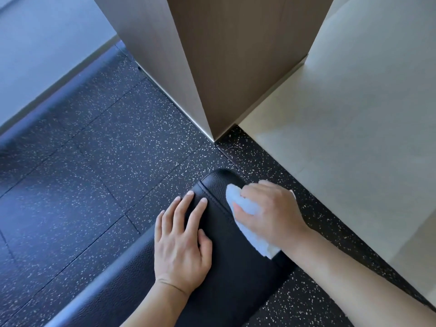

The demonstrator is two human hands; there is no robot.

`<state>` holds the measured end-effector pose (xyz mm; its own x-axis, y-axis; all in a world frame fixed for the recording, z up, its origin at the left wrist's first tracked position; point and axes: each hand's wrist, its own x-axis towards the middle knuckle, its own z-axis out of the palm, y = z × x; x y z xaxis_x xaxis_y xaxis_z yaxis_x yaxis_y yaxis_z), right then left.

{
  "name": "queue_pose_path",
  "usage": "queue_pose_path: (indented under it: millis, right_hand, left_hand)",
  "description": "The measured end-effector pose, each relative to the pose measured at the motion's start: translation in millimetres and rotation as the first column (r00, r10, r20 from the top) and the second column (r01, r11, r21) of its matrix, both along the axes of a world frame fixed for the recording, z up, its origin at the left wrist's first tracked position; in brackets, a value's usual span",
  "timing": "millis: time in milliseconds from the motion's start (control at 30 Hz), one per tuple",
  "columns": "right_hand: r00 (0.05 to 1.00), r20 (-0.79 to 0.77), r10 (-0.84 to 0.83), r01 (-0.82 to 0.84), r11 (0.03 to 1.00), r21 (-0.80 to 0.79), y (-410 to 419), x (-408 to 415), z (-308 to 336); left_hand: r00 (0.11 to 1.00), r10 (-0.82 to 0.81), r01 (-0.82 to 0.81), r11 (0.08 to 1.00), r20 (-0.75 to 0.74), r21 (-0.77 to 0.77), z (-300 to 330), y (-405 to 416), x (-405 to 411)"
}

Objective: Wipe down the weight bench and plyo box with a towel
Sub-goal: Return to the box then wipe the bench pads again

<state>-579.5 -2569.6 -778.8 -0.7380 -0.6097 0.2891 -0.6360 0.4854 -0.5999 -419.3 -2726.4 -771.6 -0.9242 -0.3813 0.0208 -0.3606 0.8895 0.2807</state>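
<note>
Speckled floor (94, 149); bench (236, 256) end points away; right hand (271, 213) grips towel (247, 206).

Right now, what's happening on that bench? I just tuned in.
A person is wiping the black weight bench pad. The right hand grips a bunched white towel and presses it on the pad near its rounded far end, toward the right edge. The left hand lies flat on the pad beside it, fingers straight, apparently bracing. The bench stands on speckled black rubber flooring, in front of a wood-panelled column. No plyo box can be seen in this view.
</note>
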Motion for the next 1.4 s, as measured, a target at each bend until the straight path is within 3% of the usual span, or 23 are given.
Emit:
queue_pose_path:
  millis: [67, 167, 267, 333, 500, 667, 800, 1000, 1133, 1267, 1400]
  right_hand:
    - [0.998, 0.057, -0.008, 0.007, 1.000, 0.014, -40, -18, 2]
    - [0.972, 0.230, -0.048, 0.011, 0.987, 0.159, -99, -47, 1]
    - [0.779, 0.627, -0.013, -0.162, 0.962, 0.222, -123, -82, -8]
    - [0.679, 0.734, 0.009, -0.166, 0.976, 0.141, -112, -89, -13]
    - [0.707, 0.705, -0.053, 0.092, 0.996, -0.017, -25, -52, -13]
    - [0.617, 0.786, -0.035, 0.114, 0.992, -0.045, 58, -16, -3]
    - [0.580, 0.814, -0.015, 0.115, 0.991, -0.064, 43, -24, -11]
    - [0.601, 0.798, 0.044, 0.083, 0.990, -0.117, -24, -57, -24]
    - [0.579, 0.815, 0.036, 0.135, 0.981, -0.139, 32, -32, -23]
    - [0.479, 0.878, 0.009, 0.217, 0.968, -0.129, 112, 13, -21]
    - [0.506, 0.860, -0.070, 0.229, 0.972, -0.055, 102, 12, -19]
  left_hand:
    - [1.000, -0.002, 0.002, 1.000, -0.001, 0.003, -1, 0, 0]
    - [1.000, 0.005, -0.005, 1.000, -0.006, 0.000, -2, 1, -1]
    - [1.000, 0.004, -0.004, 1.000, -0.010, -0.002, 0, 3, -3]
    - [1.000, -0.001, 0.001, 1.000, -0.012, -0.006, -1, 4, -3]
    - [1.000, 0.005, -0.005, 1.000, -0.008, -0.011, -2, 2, -4]
    - [1.000, 0.018, -0.018, 1.000, 0.023, -0.010, -2, 3, -5]
    - [1.000, 0.010, -0.010, 1.000, 0.027, 0.001, -1, 4, -2]
    - [0.999, 0.029, -0.029, 1.000, 0.019, -0.011, -3, 6, -4]
    - [1.000, 0.017, -0.017, 1.000, 0.011, -0.015, -5, 5, -4]
    - [1.000, -0.008, 0.008, 0.999, -0.002, -0.033, -7, 4, -4]
    - [1.000, 0.002, -0.002, 0.999, 0.010, -0.037, -9, 2, -3]
